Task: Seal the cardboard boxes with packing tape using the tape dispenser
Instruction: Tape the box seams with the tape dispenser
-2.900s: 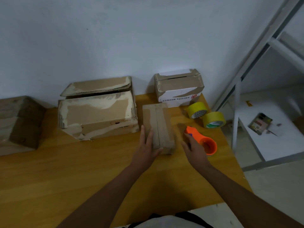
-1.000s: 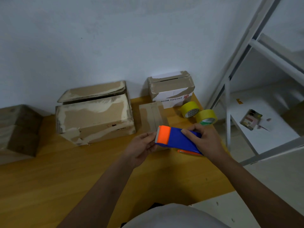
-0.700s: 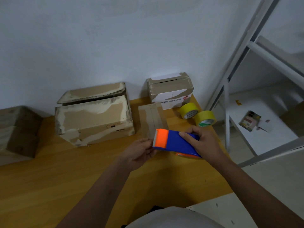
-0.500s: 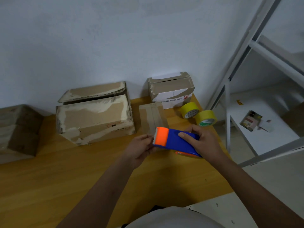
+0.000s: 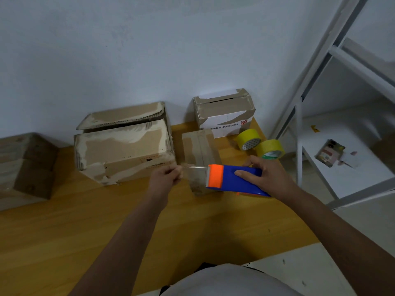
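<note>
Drawing tape off the dispenser

Left hand (image 5: 165, 176) pinches the tape end (image 5: 193, 167); right hand (image 5: 264, 175) clamps the tape dispenser (image 5: 232, 180) above the small cardboard box (image 5: 199, 150) on the bench (image 5: 106, 221). Pull straight and taut, then lay it along the seam.

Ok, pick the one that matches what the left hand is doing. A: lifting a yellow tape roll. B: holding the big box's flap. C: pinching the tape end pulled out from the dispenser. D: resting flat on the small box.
C: the left hand pinches a clear strip of tape stretched out from the tape dispenser, which the right hand grips.
</note>
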`<state>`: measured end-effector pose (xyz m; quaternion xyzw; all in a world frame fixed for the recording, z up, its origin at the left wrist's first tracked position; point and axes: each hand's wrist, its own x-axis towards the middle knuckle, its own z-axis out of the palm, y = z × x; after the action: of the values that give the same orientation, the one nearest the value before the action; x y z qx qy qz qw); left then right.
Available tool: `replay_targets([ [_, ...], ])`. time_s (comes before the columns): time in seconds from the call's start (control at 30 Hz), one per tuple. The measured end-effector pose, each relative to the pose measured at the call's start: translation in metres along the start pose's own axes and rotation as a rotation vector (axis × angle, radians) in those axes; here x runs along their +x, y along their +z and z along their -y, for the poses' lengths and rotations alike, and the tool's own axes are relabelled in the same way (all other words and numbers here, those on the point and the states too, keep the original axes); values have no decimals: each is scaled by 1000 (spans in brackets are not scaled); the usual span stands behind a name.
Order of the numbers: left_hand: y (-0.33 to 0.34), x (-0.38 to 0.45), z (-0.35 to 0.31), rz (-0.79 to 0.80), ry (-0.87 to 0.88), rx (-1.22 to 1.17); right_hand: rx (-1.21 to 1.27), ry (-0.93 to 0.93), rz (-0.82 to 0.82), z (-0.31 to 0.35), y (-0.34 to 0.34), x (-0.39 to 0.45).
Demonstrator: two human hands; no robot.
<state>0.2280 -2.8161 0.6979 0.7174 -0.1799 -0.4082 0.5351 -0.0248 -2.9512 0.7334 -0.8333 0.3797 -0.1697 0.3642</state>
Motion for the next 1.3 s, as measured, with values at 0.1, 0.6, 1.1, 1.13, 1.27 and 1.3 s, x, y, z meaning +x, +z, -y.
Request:
replay_targets([
  [0.1,-29,7,11,-48,-42,3,-35,54,66,-19,-13,-1],
  [0.6,8,-10,41,-230,-4,-138,-143,90,-8,-45,-19,18],
  [1.1,20,-19,49,-257,3,-177,-143,26,102,-66,-35,22],
  [1.13,21,-20,50,-255,4,-175,-145,21,100,-69,-36,23],
  [1.27,28,-26,54,-246,-20,-176,-175,26,108,-74,-34,26],
  [1.3,29,-27,55,-252,-26,-173,-184,24,112,-75,-33,28],
])
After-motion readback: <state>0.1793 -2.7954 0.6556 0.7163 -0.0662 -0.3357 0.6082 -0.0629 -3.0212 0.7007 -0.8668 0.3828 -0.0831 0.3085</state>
